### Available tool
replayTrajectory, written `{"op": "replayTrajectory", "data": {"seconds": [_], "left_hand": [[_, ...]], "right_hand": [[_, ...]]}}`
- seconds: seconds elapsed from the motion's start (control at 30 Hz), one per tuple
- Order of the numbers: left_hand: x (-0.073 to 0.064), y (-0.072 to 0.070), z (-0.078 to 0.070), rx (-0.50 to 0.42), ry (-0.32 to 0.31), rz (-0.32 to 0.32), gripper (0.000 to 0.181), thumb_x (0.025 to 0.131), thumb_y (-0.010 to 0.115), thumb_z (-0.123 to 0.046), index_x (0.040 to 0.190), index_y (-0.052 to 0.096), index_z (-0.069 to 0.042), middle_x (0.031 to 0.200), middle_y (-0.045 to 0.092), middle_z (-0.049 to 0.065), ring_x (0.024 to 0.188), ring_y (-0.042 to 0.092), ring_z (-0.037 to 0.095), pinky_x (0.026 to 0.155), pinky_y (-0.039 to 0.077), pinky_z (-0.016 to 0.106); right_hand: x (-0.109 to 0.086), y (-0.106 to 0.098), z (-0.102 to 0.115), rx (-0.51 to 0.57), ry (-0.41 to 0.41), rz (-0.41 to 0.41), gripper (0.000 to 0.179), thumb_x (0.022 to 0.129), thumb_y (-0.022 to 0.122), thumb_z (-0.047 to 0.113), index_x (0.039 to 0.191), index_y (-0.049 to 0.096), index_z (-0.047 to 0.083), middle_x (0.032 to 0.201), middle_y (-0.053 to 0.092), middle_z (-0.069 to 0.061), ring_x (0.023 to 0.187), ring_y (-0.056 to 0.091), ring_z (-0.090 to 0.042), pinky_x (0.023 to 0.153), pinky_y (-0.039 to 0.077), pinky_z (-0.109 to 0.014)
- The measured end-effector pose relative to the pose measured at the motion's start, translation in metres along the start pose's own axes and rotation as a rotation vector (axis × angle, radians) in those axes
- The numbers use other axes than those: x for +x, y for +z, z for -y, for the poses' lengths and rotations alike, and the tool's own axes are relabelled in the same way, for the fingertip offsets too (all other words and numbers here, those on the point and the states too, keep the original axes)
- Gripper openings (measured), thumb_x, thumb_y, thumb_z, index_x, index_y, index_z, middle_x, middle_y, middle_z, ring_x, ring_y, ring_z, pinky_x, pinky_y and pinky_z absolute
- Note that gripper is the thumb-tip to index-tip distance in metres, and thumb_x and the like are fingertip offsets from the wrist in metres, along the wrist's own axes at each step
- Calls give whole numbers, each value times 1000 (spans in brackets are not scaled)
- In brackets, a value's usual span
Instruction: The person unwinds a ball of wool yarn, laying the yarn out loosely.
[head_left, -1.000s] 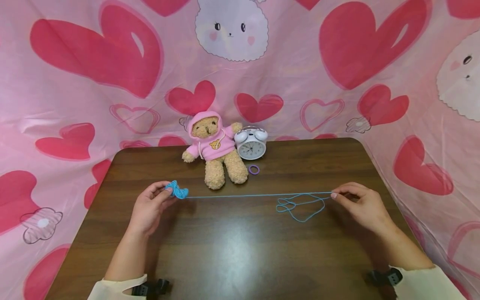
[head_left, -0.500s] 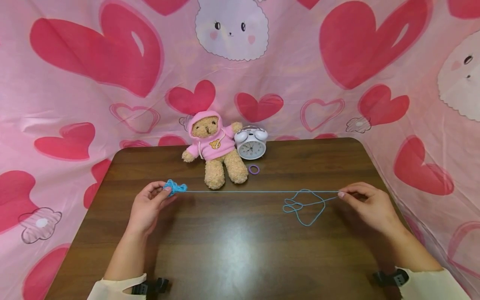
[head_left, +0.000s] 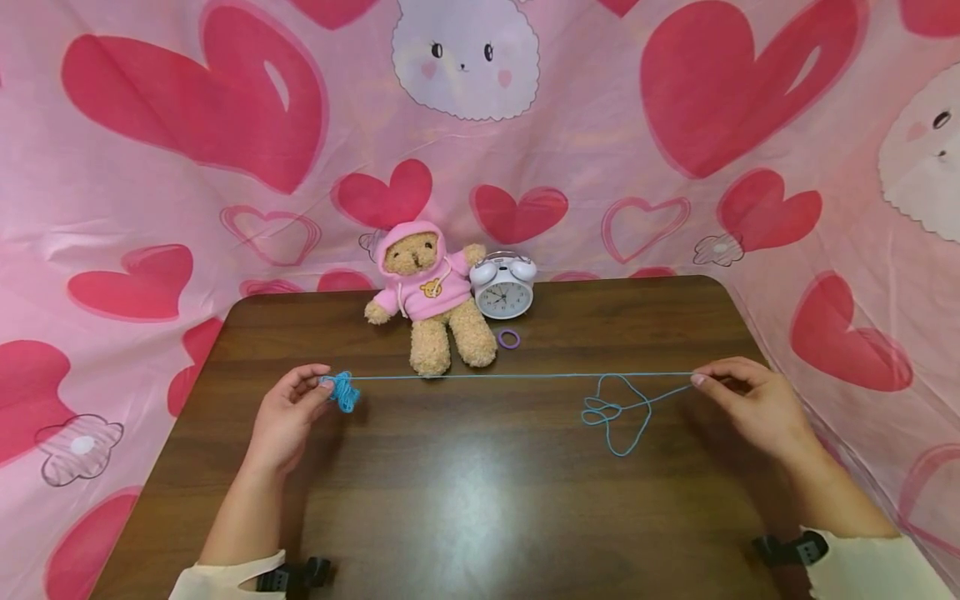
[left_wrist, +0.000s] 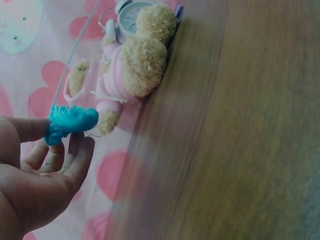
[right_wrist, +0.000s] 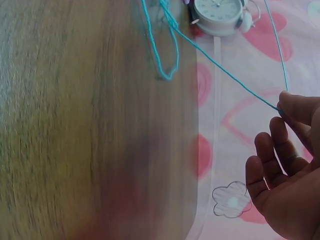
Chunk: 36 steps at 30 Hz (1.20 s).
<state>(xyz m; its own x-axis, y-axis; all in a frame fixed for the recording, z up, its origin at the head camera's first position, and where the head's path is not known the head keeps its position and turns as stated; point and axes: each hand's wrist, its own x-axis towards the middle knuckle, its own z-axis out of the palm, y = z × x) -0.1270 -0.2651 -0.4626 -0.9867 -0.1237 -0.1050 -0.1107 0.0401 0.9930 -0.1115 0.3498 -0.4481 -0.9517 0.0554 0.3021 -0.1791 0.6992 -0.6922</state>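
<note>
My left hand (head_left: 287, 417) pinches a small bundle of blue yarn (head_left: 346, 392) between thumb and fingers, at the left of the head view. In the left wrist view the yarn bundle (left_wrist: 72, 121) sticks out past the fingertips. One strand (head_left: 525, 376) runs taut from it across to my right hand (head_left: 753, 408), whose thumb and index finger pinch it. A loose tail of yarn (head_left: 628, 417) leaves the right fingertips and lies in loops left of that hand. In the right wrist view, the taut and loose strands meet at the pinch, and the other fingers are loosely bent.
Behind the strand, a teddy bear (head_left: 420, 292) in a pink hoodie leans at the back of the brown table (head_left: 465, 500). A white alarm clock (head_left: 504, 287) stands beside it, with a purple ring (head_left: 509, 339) in front. A pink heart-patterned cloth (head_left: 570, 150) hangs behind.
My right hand has moved right, lengthening the taut strand and drawing the loose loops along. The left hand has shifted slightly left, and the bundle now hangs lower from its fingers.
</note>
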Motion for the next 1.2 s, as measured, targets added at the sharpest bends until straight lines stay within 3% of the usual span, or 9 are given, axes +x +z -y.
{"op": "replayTrajectory", "data": {"seconds": [0.13, 0.3, 0.6, 0.9, 1.2], "left_hand": [[0, -4, 2, -67, 8, 11, 17, 104, 63, -7, 120, 62, -8, 102, 59, -1, 91, 62, 9, 80, 59, 26], [1, -10, 4, -126, 19, 5, 17, 103, 66, -12, 119, 62, -9, 104, 60, 1, 92, 64, 10, 80, 60, 26], [2, -24, 5, -162, 29, -32, 31, 103, 64, -6, 127, 52, 7, 109, 61, 4, 97, 67, 11, 87, 60, 29], [4, -34, 5, -186, 25, -60, 27, 102, 65, -8, 125, 55, 4, 107, 59, 3, 99, 63, 11, 84, 60, 25], [5, -46, 7, -237, 49, -65, 26, 102, 65, -6, 124, 56, 4, 106, 64, 3, 96, 68, 11, 84, 60, 26]], "right_hand": [[2, -5, -6, 1, 38, -5, 14, 92, 80, 18, 99, 79, 6, 92, 66, 32, 87, 55, 10, 73, 41, -9], [2, -12, -13, -28, 99, -16, 20, 94, 79, 23, 102, 78, 5, 88, 63, 38, 82, 54, 10, 68, 42, -10], [1, -26, -33, -50, 190, -5, 29, 96, 76, 28, 108, 76, 2, 82, 64, 36, 76, 54, 7, 60, 43, -14], [1, -40, -55, -117, 235, 11, 36, 97, 75, 34, 110, 75, 1, 80, 59, 41, 75, 51, 14, 59, 44, -14], [3, -50, -78, -167, 303, 32, 41, 97, 72, 41, 115, 75, 4, 80, 54, 49, 79, 45, 17, 63, 42, -19]]}}
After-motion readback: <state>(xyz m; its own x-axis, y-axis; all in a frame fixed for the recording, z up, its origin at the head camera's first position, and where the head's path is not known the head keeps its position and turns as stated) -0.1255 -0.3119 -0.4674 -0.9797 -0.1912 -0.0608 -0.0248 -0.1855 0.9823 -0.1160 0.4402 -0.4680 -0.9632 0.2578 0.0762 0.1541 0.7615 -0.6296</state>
